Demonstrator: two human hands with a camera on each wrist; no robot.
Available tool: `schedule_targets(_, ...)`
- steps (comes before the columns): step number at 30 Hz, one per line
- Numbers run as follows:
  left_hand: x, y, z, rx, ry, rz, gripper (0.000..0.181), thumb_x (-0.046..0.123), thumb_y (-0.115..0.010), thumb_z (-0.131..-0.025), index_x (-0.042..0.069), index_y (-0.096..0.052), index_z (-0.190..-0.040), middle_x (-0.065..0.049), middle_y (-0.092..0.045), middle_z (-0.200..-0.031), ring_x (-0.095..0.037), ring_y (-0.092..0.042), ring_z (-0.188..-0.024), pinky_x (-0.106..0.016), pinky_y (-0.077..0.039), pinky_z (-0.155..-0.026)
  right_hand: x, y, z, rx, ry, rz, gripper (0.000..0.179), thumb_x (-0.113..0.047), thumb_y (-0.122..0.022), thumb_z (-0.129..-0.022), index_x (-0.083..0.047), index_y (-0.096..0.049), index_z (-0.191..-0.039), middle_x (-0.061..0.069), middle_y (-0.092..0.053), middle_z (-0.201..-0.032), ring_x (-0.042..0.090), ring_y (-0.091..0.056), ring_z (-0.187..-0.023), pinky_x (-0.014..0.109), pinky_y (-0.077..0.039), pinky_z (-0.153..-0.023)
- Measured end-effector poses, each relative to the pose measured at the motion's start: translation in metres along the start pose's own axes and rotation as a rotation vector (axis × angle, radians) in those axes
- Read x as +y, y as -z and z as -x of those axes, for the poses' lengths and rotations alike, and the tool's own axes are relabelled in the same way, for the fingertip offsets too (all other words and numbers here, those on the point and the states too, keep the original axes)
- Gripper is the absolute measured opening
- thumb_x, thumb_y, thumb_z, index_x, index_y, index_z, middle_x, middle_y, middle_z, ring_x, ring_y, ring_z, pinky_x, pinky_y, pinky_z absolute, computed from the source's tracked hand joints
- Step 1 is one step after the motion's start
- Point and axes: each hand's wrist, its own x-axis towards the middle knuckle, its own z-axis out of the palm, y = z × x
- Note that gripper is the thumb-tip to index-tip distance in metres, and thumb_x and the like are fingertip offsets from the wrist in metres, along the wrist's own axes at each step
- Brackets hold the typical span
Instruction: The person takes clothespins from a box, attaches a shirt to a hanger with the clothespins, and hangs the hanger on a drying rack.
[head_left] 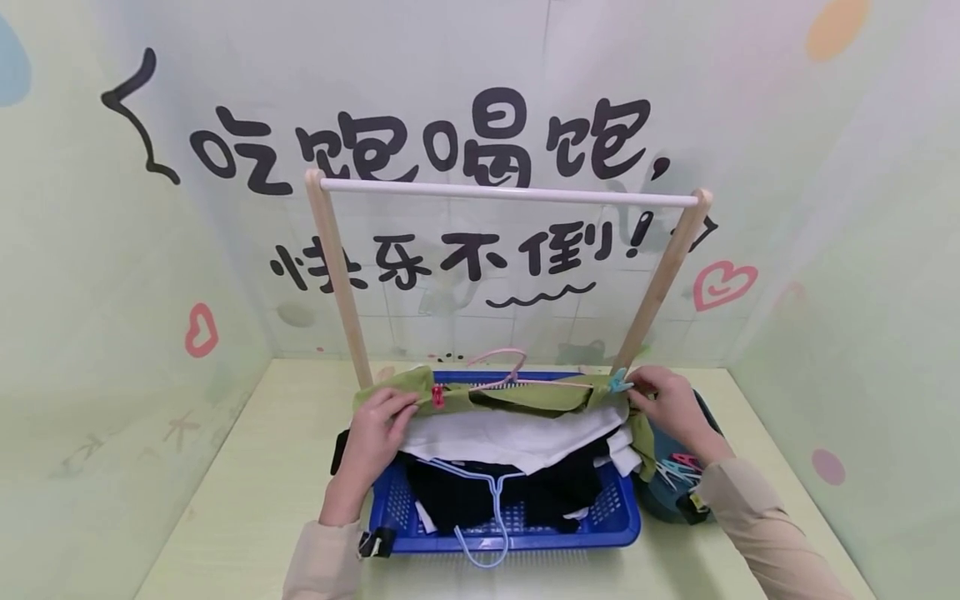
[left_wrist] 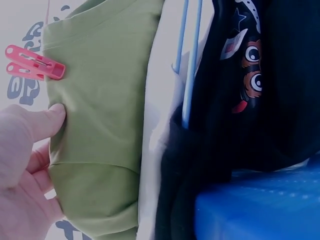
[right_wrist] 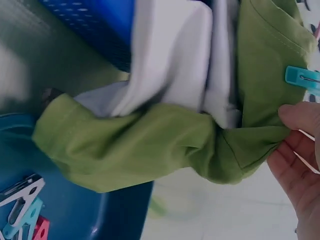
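Note:
A green garment [head_left: 551, 398] hangs on a pink hanger [head_left: 519, 367] above the blue basket [head_left: 525, 543]. My left hand [head_left: 377, 429] pinches its upper edge between thumb and fingers, just outside a red clothespin [left_wrist: 37, 63]. At the other end, my right hand [head_left: 673, 408] grips the same edge beside a teal clothespin [head_left: 619, 382]. Both clothespins bite the garment's top edge. In the right wrist view a sleeve [right_wrist: 125, 147] droops beside white cloth [right_wrist: 170, 55]. White and black clothes [head_left: 457, 492] lie under the green garment, with a light blue hanger [head_left: 497, 504] among them.
Behind the basket stands a rack with wooden posts [head_left: 341, 283] and a white bar [head_left: 510, 193]. To the right, a dark teal bin [head_left: 652, 506] holds several clothespins [head_left: 678, 471]. Printed walls enclose the pale table [head_left: 262, 467] on three sides.

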Motion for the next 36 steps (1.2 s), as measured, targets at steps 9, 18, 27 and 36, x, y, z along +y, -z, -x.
schedule_targets(9, 0.009, -0.003, -0.021, 0.053, -0.008, 0.002, 0.018, -0.014, -0.074, -0.069, -0.005, -0.071, -0.085, -0.011, -0.061, -0.077, -0.021, -0.058, -0.066, -0.028, -0.048, -0.058, -0.014, 0.032, -0.002, 0.230, 0.086, 0.019, 0.024, 0.017, -0.075, -0.062, 0.001, -0.068, -0.077, 0.011, -0.065, -0.075, 0.022, -0.063, -0.063, 0.019, -0.052, -0.059)
schedule_targets(18, 0.017, -0.004, -0.086, 0.071, -0.041, -0.001, 0.013, -0.011, -0.070, -0.075, -0.007, -0.070, -0.087, -0.016, -0.062, -0.079, -0.028, -0.057, -0.069, -0.037, -0.049, -0.062, -0.018, 0.045, -0.008, 0.413, 0.057, 0.026, 0.023, 0.018, -0.074, -0.063, 0.004, -0.069, -0.080, 0.014, -0.066, -0.076, 0.022, -0.061, -0.064, 0.007, -0.046, -0.067)
schedule_targets(27, 0.028, -0.014, -0.170, 0.058, -0.120, -0.017, 0.011, -0.004, -0.068, -0.081, -0.007, -0.071, -0.091, -0.018, -0.062, -0.078, -0.032, -0.055, -0.071, -0.042, -0.046, -0.067, -0.025, 0.058, -0.012, 0.639, -0.070, -0.053, 0.012, 0.014, -0.072, -0.069, 0.006, -0.070, -0.078, 0.019, -0.066, -0.076, -0.009, -0.052, -0.077, 0.003, -0.041, -0.072)
schedule_targets(36, 0.034, -0.039, -0.196, -0.073, -0.011, -0.061, 0.015, 0.002, -0.064, -0.086, -0.003, -0.071, -0.099, -0.017, -0.063, -0.085, -0.031, -0.056, -0.077, -0.039, -0.047, -0.070, -0.016, 0.070, -0.011, 0.701, -0.146, -0.009, 0.003, 0.005, -0.071, -0.076, 0.006, -0.071, -0.078, 0.021, -0.066, -0.074, -0.015, -0.050, -0.073, 0.003, -0.041, -0.067)
